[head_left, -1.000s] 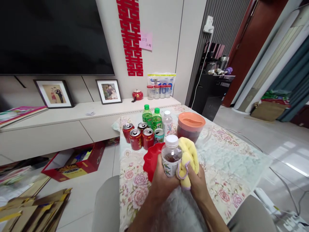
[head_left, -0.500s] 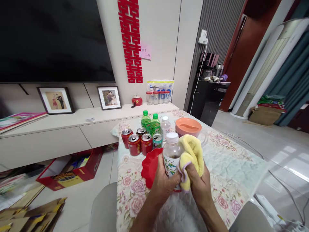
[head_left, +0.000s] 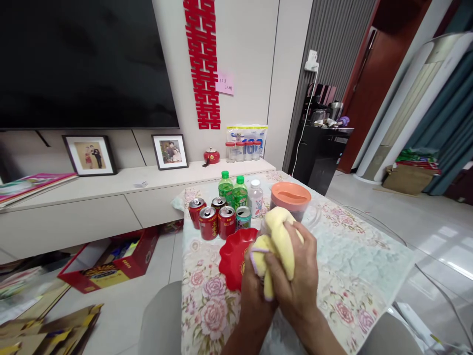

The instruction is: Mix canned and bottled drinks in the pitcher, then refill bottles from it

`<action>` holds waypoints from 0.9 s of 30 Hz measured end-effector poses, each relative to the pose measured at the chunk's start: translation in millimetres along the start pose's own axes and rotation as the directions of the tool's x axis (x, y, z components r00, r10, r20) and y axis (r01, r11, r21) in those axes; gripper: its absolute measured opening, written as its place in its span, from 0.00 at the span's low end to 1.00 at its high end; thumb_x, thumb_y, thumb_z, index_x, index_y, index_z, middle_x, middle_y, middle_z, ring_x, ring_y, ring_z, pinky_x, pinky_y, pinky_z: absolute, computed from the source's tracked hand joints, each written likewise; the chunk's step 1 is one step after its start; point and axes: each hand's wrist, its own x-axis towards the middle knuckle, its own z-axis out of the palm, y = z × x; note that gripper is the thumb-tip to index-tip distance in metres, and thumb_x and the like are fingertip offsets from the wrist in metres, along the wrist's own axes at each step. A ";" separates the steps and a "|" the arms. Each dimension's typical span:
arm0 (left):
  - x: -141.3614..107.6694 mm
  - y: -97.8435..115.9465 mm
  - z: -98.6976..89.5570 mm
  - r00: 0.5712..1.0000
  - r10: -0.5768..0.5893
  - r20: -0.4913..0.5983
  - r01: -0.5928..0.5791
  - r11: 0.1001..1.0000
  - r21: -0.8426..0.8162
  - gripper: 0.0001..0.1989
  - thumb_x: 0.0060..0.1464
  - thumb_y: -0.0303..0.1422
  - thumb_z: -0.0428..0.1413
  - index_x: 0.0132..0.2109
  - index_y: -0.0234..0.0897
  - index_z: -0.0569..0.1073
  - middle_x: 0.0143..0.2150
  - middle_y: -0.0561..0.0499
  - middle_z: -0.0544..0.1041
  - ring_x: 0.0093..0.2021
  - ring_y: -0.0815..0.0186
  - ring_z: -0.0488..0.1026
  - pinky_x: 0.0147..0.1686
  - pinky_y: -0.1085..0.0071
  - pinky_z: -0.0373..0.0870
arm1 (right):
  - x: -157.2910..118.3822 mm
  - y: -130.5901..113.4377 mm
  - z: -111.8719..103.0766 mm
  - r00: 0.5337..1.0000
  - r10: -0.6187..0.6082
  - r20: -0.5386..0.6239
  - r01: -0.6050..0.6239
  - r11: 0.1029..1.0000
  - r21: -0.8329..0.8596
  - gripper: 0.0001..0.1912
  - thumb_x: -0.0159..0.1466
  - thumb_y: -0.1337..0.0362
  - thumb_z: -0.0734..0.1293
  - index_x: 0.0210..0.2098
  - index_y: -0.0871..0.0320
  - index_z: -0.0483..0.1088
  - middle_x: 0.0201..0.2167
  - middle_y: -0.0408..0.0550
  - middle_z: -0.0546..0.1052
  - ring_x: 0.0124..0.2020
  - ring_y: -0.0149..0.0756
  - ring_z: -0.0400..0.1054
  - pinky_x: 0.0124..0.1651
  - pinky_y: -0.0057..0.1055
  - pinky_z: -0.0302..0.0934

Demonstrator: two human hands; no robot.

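My right hand grips a yellow cloth with a purple edge, wrapped over the top and front of a clear plastic bottle. Only a sliver of that bottle shows beside the cloth. Below and to the left, my left hand is closed around the bottle, its fingers partly behind the cloth. A red scalloped dish lies on the table just left of my hands.
Behind the dish stand several drink cans, two green-capped bottles and a white-capped bottle. An orange-lidded container is beyond my hands. The flowered tablecloth covers the table.
The cloth has moved left over the bottle, covering its white cap and label. My right hand has risen and come round it. The view has shifted slightly.
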 end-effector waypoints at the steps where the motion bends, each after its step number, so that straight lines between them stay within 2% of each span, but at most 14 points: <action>1: -0.2 -1.9 -1.2 0.997 0.060 0.037 -0.063 0.995 0.076 0.37 0.49 0.41 0.69 0.64 0.38 0.70 0.64 0.35 0.76 0.63 0.41 0.74 0.64 0.49 0.72 | 8.7 2.1 -4.0 0.998 0.055 0.025 -0.057 0.996 0.066 0.28 0.71 0.60 0.66 0.69 0.48 0.62 0.63 0.58 0.66 0.63 0.54 0.63 0.62 0.55 0.61; 4: 1.0 -7.9 -2.7 0.980 0.165 0.112 -0.181 0.971 0.154 0.47 0.42 0.32 0.71 0.69 0.40 0.64 0.64 0.35 0.76 0.60 0.40 0.77 0.60 0.49 0.76 | 41.4 5.8 -19.7 0.963 0.153 0.222 -0.211 0.940 0.268 0.18 0.72 0.57 0.65 0.59 0.48 0.73 0.55 0.51 0.75 0.56 0.48 0.70 0.58 0.48 0.64; 7: 2.3 -16.8 -2.9 0.981 0.162 0.105 -0.179 0.967 0.181 0.47 0.43 0.31 0.70 0.69 0.42 0.63 0.63 0.35 0.76 0.59 0.40 0.78 0.57 0.49 0.78 | 73.7 4.6 -33.1 0.872 0.184 0.453 -0.339 0.895 0.289 0.14 0.68 0.56 0.68 0.50 0.50 0.79 0.47 0.48 0.79 0.48 0.45 0.74 0.52 0.43 0.66; 9: 1.8 -23.0 -3.1 0.982 0.170 0.080 -0.183 0.958 0.218 0.45 0.43 0.30 0.69 0.69 0.41 0.64 0.62 0.35 0.76 0.59 0.39 0.78 0.57 0.47 0.78 | 92.1 2.7 -38.2 0.801 0.190 0.568 -0.377 0.897 0.231 0.13 0.65 0.57 0.70 0.46 0.52 0.80 0.42 0.47 0.80 0.45 0.44 0.74 0.48 0.39 0.66; 11: 0.3 -27.0 -3.1 0.977 0.203 0.058 -0.211 0.940 0.267 0.43 0.42 0.28 0.67 0.67 0.39 0.65 0.59 0.35 0.77 0.57 0.39 0.78 0.57 0.43 0.77 | 107.2 1.5 -39.8 0.696 0.191 0.693 -0.429 0.884 0.186 0.12 0.63 0.57 0.71 0.42 0.54 0.80 0.38 0.46 0.80 0.40 0.41 0.73 0.41 0.35 0.65; 13: -1.4 -27.7 -2.7 0.972 0.225 0.064 -0.234 0.924 0.303 0.42 0.41 0.26 0.66 0.66 0.38 0.67 0.57 0.36 0.78 0.56 0.40 0.79 0.56 0.42 0.77 | 117.2 2.2 -37.8 0.565 0.190 0.803 -0.527 0.832 0.174 0.11 0.61 0.56 0.71 0.38 0.56 0.80 0.33 0.45 0.78 0.33 0.37 0.71 0.34 0.32 0.62; 14: -2.0 -26.9 -2.3 0.971 0.226 0.075 -0.238 0.921 0.308 0.42 0.41 0.26 0.65 0.65 0.38 0.66 0.57 0.37 0.78 0.56 0.41 0.79 0.56 0.42 0.77 | 119.6 3.4 -35.5 0.520 0.187 0.833 -0.581 0.793 0.185 0.11 0.61 0.56 0.72 0.36 0.57 0.79 0.31 0.44 0.78 0.31 0.35 0.69 0.33 0.31 0.61; 15: -2.3 -25.6 -1.7 0.971 0.227 0.080 -0.240 0.921 0.305 0.42 0.41 0.25 0.65 0.65 0.38 0.66 0.57 0.37 0.78 0.56 0.42 0.79 0.56 0.43 0.77 | 120.0 5.5 -32.4 0.501 0.184 0.846 -0.631 0.747 0.211 0.11 0.60 0.56 0.72 0.36 0.57 0.79 0.31 0.44 0.78 0.30 0.34 0.69 0.32 0.30 0.61; 16: -2.3 -24.0 -1.1 0.970 0.227 0.083 -0.241 0.924 0.296 0.42 0.41 0.25 0.64 0.66 0.39 0.65 0.58 0.37 0.78 0.56 0.43 0.78 0.56 0.43 0.77 | 118.2 8.3 -28.5 0.511 0.191 0.838 -0.677 0.690 0.256 0.12 0.60 0.56 0.73 0.37 0.58 0.79 0.31 0.44 0.78 0.30 0.34 0.68 0.32 0.30 0.61; 18: -1.7 -20.7 0.2 0.973 0.214 0.088 -0.230 0.935 0.268 0.43 0.41 0.25 0.64 0.66 0.41 0.63 0.61 0.37 0.76 0.59 0.44 0.77 0.58 0.46 0.76 | 108.7 15.9 -18.8 0.563 0.246 0.789 -0.754 0.543 0.369 0.14 0.58 0.56 0.74 0.39 0.58 0.79 0.32 0.45 0.79 0.30 0.34 0.69 0.33 0.30 0.63; 20: -0.9 -18.5 0.9 0.981 0.176 0.080 -0.190 0.953 0.237 0.44 0.40 0.26 0.65 0.66 0.42 0.63 0.62 0.37 0.75 0.59 0.45 0.77 0.58 0.48 0.76 | 93.4 25.0 -7.5 0.600 0.347 0.720 -0.790 0.395 0.468 0.17 0.59 0.52 0.74 0.41 0.57 0.79 0.32 0.45 0.80 0.30 0.35 0.71 0.34 0.31 0.65; 21: -0.6 -17.9 0.8 0.987 0.145 0.071 -0.157 0.963 0.217 0.44 0.40 0.27 0.65 0.65 0.42 0.62 0.62 0.37 0.75 0.59 0.44 0.77 0.58 0.48 0.77 | 84.7 29.4 -2.1 0.615 0.401 0.679 -0.787 0.358 0.502 0.18 0.58 0.50 0.74 0.41 0.57 0.79 0.32 0.46 0.81 0.30 0.37 0.72 0.34 0.32 0.67; 24: -0.6 -17.4 -1.3 0.998 0.049 0.043 -0.054 0.990 0.127 0.44 0.38 0.31 0.68 0.64 0.41 0.62 0.60 0.36 0.77 0.57 0.41 0.79 0.58 0.45 0.76 | 58.8 39.1 9.6 0.660 0.481 0.577 -0.750 0.389 0.534 0.22 0.58 0.45 0.72 0.42 0.55 0.79 0.35 0.49 0.83 0.36 0.44 0.77 0.41 0.36 0.71; 27: -0.9 -16.4 -4.4 0.991 -0.028 0.134 0.035 0.998 -0.052 0.45 0.39 0.37 0.71 0.64 0.41 0.62 0.60 0.37 0.78 0.57 0.42 0.79 0.57 0.48 0.77 | 36.7 42.4 11.1 0.684 0.520 0.512 -0.729 0.456 0.510 0.23 0.60 0.44 0.70 0.45 0.54 0.80 0.38 0.49 0.84 0.42 0.47 0.78 0.45 0.37 0.72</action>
